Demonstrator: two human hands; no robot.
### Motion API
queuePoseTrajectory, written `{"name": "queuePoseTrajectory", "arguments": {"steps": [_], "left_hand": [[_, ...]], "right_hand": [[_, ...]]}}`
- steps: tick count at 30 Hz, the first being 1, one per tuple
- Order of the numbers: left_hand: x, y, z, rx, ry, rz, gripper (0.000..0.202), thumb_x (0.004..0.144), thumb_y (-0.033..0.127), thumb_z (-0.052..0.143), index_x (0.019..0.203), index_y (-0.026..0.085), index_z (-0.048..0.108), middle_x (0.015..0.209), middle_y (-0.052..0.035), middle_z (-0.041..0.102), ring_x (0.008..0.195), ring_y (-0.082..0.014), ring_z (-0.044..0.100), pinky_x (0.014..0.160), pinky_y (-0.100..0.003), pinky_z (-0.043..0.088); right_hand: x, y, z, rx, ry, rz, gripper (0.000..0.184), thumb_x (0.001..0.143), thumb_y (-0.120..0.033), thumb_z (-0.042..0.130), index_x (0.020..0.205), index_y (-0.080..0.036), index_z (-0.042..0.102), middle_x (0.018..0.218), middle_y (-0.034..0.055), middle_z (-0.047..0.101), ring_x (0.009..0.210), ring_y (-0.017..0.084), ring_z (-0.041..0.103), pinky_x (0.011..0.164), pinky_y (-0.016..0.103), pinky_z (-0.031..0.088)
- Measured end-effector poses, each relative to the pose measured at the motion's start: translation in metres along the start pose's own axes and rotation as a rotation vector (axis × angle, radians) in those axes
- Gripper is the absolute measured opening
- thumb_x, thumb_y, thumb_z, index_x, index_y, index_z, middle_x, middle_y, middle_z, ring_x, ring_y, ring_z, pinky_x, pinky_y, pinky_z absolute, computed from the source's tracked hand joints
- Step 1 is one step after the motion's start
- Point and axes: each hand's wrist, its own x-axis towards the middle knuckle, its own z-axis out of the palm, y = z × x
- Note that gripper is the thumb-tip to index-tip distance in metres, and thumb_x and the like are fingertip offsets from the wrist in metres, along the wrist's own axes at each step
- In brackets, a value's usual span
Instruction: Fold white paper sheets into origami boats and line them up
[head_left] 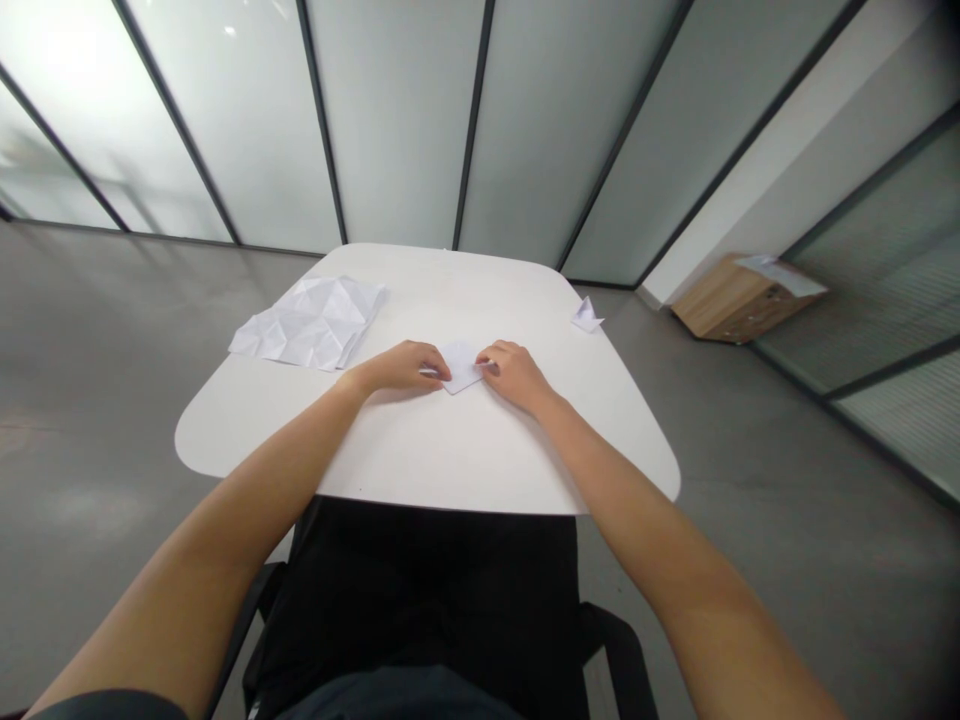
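A small folded piece of white paper (460, 365) lies flat in the middle of the white table (435, 450). My left hand (409, 366) rests on its left edge with the fingers curled and pressing down on it. My right hand (512, 372) holds the paper's right edge, fingers bent and pinched onto it. Both hands sit on the tabletop, a short gap apart, with the paper showing between them.
A pile of creased white sheets (311, 322) lies at the table's far left. A small folded paper figure (586, 316) stands near the far right edge. A wooden box (739, 298) sits on the grey floor by the glass partitions. My chair's black arms show below.
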Motion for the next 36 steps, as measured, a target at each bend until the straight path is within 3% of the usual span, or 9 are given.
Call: {"name": "queuePoseTrajectory", "arguments": {"steps": [4, 14, 22, 30, 36], "left_hand": [[0.002, -0.004, 0.001, -0.019, -0.015, 0.043, 0.022, 0.096, 0.037, 0.074, 0.113, 0.026, 0.084, 0.116, -0.0045, 0.081, 0.109, -0.0207, 0.074, 0.102, -0.029, 0.051], [0.002, -0.011, 0.004, 0.002, 0.047, 0.015, 0.030, 0.104, 0.044, 0.062, 0.107, 0.026, 0.087, 0.110, -0.0049, 0.081, 0.102, -0.0200, 0.075, 0.093, -0.027, 0.051], [0.003, -0.005, 0.008, 0.031, 0.122, -0.047, 0.036, 0.107, 0.043, 0.054, 0.110, 0.020, 0.082, 0.111, -0.0076, 0.082, 0.101, -0.0226, 0.074, 0.092, -0.032, 0.052], [0.005, 0.003, 0.010, 0.080, 0.294, 0.031, 0.035, 0.105, 0.037, 0.053, 0.124, 0.021, 0.078, 0.119, -0.0088, 0.080, 0.110, -0.0245, 0.073, 0.102, -0.037, 0.053], [0.005, 0.016, 0.009, 0.006, 0.329, 0.000, 0.042, 0.099, 0.033, 0.059, 0.137, 0.020, 0.073, 0.115, -0.0065, 0.080, 0.096, -0.0205, 0.073, 0.092, -0.031, 0.055]], "right_hand": [[0.000, -0.007, 0.005, 0.073, -0.071, -0.192, 0.030, 0.085, -0.010, 0.066, 0.108, -0.023, 0.080, 0.116, 0.0083, 0.078, 0.112, 0.028, 0.066, 0.103, 0.042, 0.045], [0.001, -0.011, 0.008, 0.168, -0.125, -0.235, 0.031, 0.090, -0.034, 0.078, 0.119, -0.023, 0.078, 0.122, 0.0097, 0.077, 0.109, 0.029, 0.068, 0.104, 0.043, 0.047], [0.005, -0.012, 0.010, 0.145, -0.084, -0.147, 0.021, 0.104, -0.033, 0.062, 0.108, -0.021, 0.078, 0.110, 0.0096, 0.080, 0.104, 0.027, 0.068, 0.098, 0.038, 0.048], [0.005, -0.016, 0.006, 0.310, 0.114, 0.025, 0.034, 0.107, -0.047, 0.051, 0.103, -0.022, 0.073, 0.094, 0.0050, 0.076, 0.087, 0.022, 0.067, 0.084, 0.032, 0.048], [0.005, -0.021, 0.004, 0.455, 0.226, 0.061, 0.047, 0.104, -0.064, 0.051, 0.104, -0.022, 0.072, 0.087, 0.0031, 0.072, 0.078, 0.020, 0.062, 0.077, 0.032, 0.049]]}}
